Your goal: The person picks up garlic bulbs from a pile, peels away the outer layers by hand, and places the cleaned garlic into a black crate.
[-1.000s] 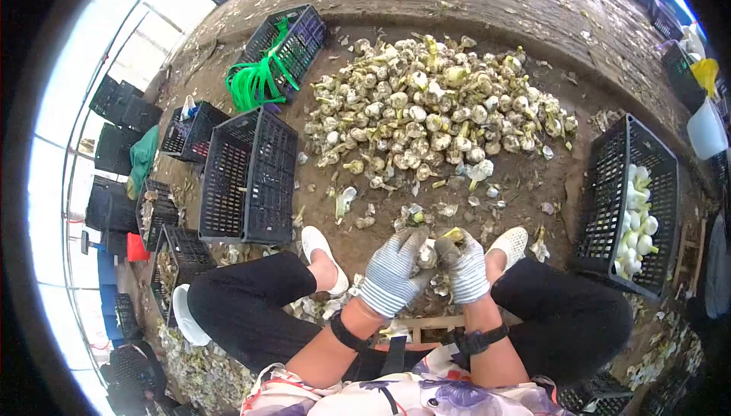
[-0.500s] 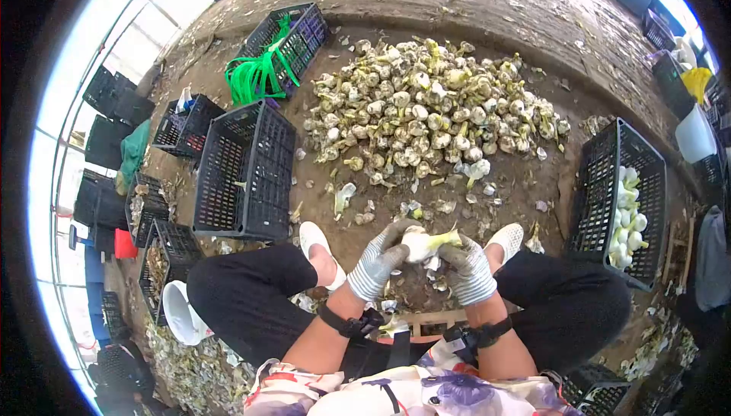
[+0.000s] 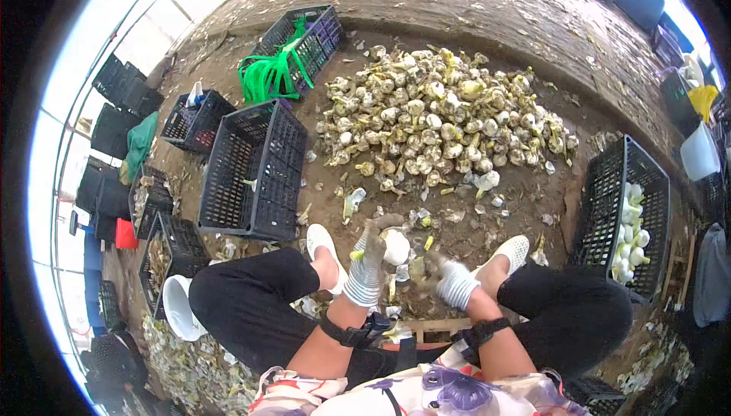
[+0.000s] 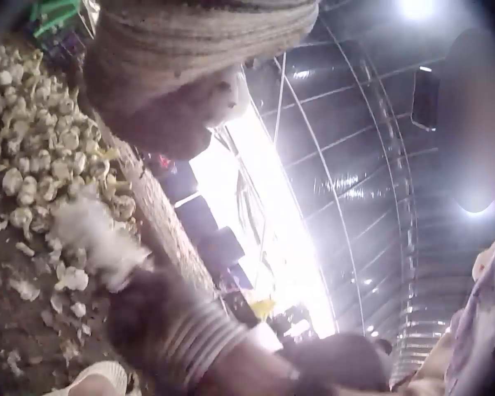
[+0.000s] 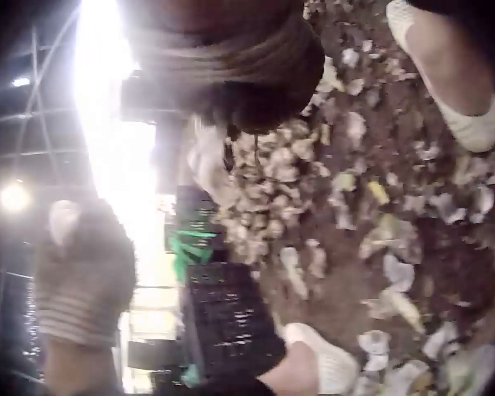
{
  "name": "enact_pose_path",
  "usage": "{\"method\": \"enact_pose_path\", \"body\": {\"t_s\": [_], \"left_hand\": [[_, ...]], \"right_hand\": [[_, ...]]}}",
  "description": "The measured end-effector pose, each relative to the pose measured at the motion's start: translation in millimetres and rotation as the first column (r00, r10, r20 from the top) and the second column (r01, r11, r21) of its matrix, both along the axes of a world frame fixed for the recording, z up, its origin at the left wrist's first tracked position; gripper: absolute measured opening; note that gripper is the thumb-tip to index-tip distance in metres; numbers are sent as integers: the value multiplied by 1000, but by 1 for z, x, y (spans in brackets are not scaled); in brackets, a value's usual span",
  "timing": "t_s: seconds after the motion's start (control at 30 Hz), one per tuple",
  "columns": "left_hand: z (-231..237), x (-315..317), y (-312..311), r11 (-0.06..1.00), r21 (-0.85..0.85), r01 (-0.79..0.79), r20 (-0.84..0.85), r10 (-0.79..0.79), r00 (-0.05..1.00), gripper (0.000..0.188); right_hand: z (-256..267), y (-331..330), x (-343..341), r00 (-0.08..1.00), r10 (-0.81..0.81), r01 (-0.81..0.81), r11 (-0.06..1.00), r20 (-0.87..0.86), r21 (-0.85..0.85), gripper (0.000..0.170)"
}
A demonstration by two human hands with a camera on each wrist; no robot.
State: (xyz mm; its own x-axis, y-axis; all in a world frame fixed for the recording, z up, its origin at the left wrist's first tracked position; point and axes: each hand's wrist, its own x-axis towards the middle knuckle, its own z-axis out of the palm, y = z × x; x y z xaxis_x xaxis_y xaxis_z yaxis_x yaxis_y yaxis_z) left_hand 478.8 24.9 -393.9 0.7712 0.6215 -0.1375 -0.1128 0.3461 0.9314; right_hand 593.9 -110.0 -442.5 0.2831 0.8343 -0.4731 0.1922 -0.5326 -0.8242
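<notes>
Left hand (image 3: pixel 369 255): holding 1 white garlic bulb (image 3: pixel 395 248).
Right hand (image 3: pixel 455 282): near the bulb, blurry; can't tell if it grips anything.
Garlic pile (image 3: pixel 449 119): on the dirt floor (image 3: pixel 533 199).

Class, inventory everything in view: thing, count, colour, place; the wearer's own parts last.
Bulb: one, white, left hand
Garlic pile: one, whitish, ahead
Crates: many, black, both sides
Crated bulbs: several, white, right crate
Straps: bundle, green, far left crate
Bucket: one, white, left
Container: one, red, far left
Peelings: many, pale, ground
Shoes: two, white, either side
Legs: two, black-trousered, either side
Left hand: one, grey-gloved, centre
Right hand: one, grey-gloved, centre
</notes>
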Motion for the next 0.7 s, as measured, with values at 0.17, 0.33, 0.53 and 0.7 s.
{"method": "enact_pose_path", "body": {"t_s": [0.17,0.33,0.53,0.7], "left_hand": [[2,-3,-26,739,626,250,-224,-137,965,86],[46,4,-21,482,826,293,-352,35,935,45],[42,3,-26,75,925,372,-379,227,897,18],[36,9,-22,77,906,416,-420,285,862,11]], "right_hand": [[42,-1,-11,674,-229,490,851,-703,192,60],[53,-10,3,744,-308,524,820,-594,231,44],[48,-8,-1,871,-240,367,898,-429,243,41],[35,-7,-1,900,-196,319,906,-390,280,36]]}}
